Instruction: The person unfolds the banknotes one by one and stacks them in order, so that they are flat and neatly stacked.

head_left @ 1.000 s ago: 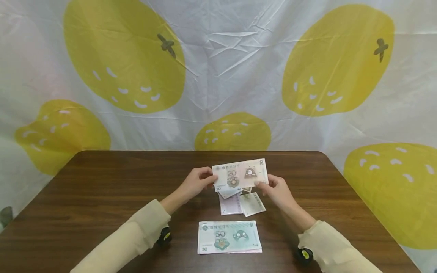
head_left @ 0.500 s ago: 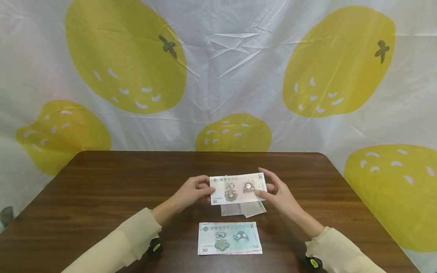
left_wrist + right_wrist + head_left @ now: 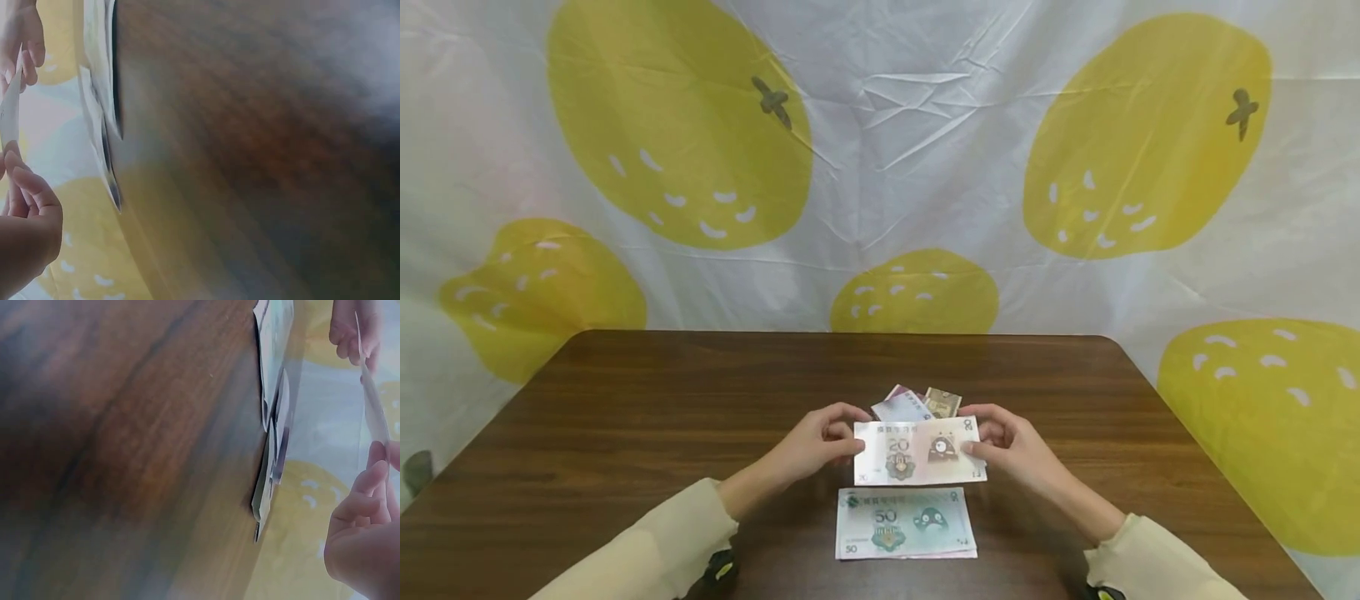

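A pale play banknote marked 20 [image 3: 917, 452] is stretched between both hands, above the table in the head view. My left hand [image 3: 820, 437] pinches its left end between thumb and fingers. At the right end, my right hand [image 3: 1011, 437] pinches it the same way. Just nearer to me lies a green banknote marked 50 [image 3: 904, 523], on top of a pinkish note whose edge peeks out below. Behind the held note a loose pile shows a pale purple note [image 3: 904, 407] and a brownish note [image 3: 943, 402]; the rest of that pile is hidden.
The dark wooden table [image 3: 662, 400] ends at a far edge with rounded corners. Behind it hangs a white curtain [image 3: 917, 150] printed with large yellow fruit. In the right wrist view the lying notes [image 3: 273, 375] rest flat on the wood.
Both hands have drawn the 20 banknote toward me, from over the loose pile down close above the 50 note. The far part of the pile has come into sight.
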Motion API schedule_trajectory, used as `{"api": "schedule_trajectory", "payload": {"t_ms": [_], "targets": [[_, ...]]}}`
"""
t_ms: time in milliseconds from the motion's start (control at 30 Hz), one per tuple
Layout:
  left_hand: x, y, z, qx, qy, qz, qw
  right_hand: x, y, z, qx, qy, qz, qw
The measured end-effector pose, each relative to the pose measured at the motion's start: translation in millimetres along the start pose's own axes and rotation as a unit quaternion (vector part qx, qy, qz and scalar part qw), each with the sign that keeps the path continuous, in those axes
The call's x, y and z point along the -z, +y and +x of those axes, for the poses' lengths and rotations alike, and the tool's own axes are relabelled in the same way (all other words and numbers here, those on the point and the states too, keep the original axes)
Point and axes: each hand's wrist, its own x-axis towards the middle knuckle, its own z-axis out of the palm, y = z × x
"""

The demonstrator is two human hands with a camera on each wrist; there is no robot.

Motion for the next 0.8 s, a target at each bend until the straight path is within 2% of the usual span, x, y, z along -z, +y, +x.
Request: {"api": "schedule_trajectory", "payload": {"t_ms": [167,267,400,633,800], "targets": [[-0.7,-1.2,-5.6,-0.002,-0.016,0.02,0.9997,-2.0,3.7,-2.6,-0.002,-0.034,0.011,0.9994],[-1.3,-2.7,-7.9,-0.004,-0.034,0.033,0.9989,-3.6,5.9,-4.2,0.006,-0.057,0.0,0.9983],[-1.7,-5.7,-10.1,0.0,-0.062,0.065,0.996,-5.5,9.3,-6.7,-0.005,-0.084,-0.012,0.9964],[-3.3,-6.4,-15.1,-0.009,-0.092,0.149,0.9845,-10.3,16.3,-9.0,-0.019,-0.13,-0.007,0.9913],[-4.8,-6.8,-18.7,-0.013,-0.106,0.19,0.9759,-14.1,19.9,-10.1,-0.023,-0.154,-0.016,0.9876]]}}
